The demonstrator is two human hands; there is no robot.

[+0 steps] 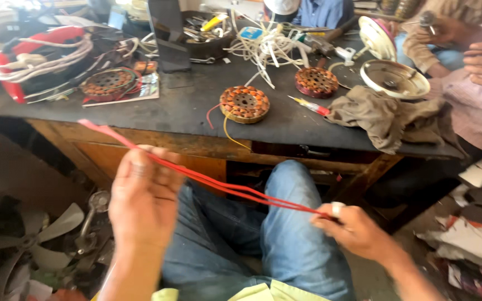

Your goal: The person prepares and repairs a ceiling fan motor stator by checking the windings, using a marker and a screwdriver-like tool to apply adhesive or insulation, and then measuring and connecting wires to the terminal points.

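Observation:
Both of my hands hold several thin red wires (235,191) stretched taut across my lap. My left hand (143,200) grips them near their left part, and the free ends stick out up-left toward the workbench edge. My right hand (352,228), with a ring on one finger, pinches the wires at their right end. Beyond them on the dark workbench (185,106) lies a copper-wound motor stator (245,103) with a red and a yellow lead hanging over the edge.
Two more stators (107,82) (316,82), a red-handled screwdriver (311,105), a crumpled cloth (389,114), white fan housings (394,78), white cable tangle (266,47) and a tool tray (207,28) are on the bench. Another person's hands (475,53) are at right. Fan blades (46,234) lie on the floor at left.

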